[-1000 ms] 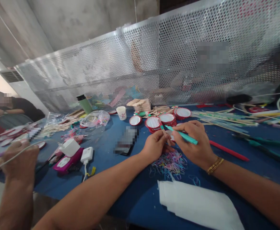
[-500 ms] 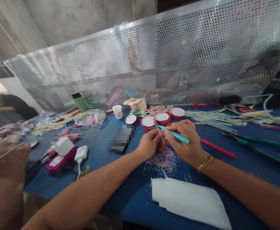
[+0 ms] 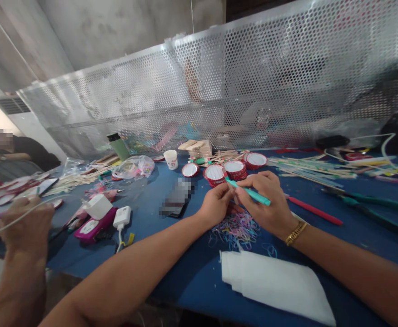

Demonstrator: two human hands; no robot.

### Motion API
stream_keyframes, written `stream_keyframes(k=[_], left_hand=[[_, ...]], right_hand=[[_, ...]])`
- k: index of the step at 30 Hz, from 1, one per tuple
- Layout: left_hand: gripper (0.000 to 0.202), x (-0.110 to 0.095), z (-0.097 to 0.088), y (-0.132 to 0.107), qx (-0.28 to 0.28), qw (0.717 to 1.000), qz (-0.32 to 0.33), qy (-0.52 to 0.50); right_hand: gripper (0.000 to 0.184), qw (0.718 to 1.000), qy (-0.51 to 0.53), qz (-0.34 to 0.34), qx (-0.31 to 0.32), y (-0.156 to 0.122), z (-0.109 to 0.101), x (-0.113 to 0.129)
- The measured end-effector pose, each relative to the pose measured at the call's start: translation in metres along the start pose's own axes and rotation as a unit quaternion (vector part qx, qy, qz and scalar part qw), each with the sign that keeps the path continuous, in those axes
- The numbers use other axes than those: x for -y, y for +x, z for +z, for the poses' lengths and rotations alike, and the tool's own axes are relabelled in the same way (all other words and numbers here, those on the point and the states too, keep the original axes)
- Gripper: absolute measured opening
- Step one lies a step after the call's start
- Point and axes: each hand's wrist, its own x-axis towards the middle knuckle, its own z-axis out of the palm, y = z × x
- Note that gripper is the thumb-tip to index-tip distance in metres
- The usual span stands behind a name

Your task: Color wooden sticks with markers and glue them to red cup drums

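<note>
My left hand (image 3: 216, 206) is closed, pinching a thin wooden craft stick; its far end (image 3: 225, 174) is coloured red and green. A teal marker (image 3: 258, 196) is gripped in my right hand (image 3: 267, 206), its front end against the stick. Both hands meet above a pile of small coloured rubber bands (image 3: 238, 231). Just beyond them stand red-rimmed round pieces with white tops (image 3: 214, 172), some stacked. A red marker (image 3: 315, 210) lies right of my right hand. Folded white sheet material (image 3: 277, 284) is nearest to me.
Left of my hands are a phone (image 3: 177, 197), a paper cup (image 3: 171, 160) and a magenta device (image 3: 95, 225) with chargers. Another person's hand (image 3: 27, 222) works at far left. Green-handled pliers (image 3: 376, 209) and sticks (image 3: 315, 168) lie right. A perforated metal screen (image 3: 199, 91) stands behind.
The whole view has shifted slightly, so things appear a little further right. My hands keep the same grip on stick and marker. The other person's hand at left has shifted a little.
</note>
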Motion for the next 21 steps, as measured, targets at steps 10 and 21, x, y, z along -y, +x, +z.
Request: stream_keyframes(k=[10, 21], left_hand=[[0.033, -0.0006, 0.0002, -0.0008, 0.003, 1.0, -0.005, -0.003], [0.036, -0.001, -0.0002, -0.0006, 0.007, 1.0, 0.005, 0.011]], right_hand=[[0.01, 1.0, 0.005, 0.0, -0.008, 0.0007, 0.0001, -0.0009], [0.009, 1.0, 0.014, 0.002, -0.013, 0.0016, 0.0003, -0.0007]])
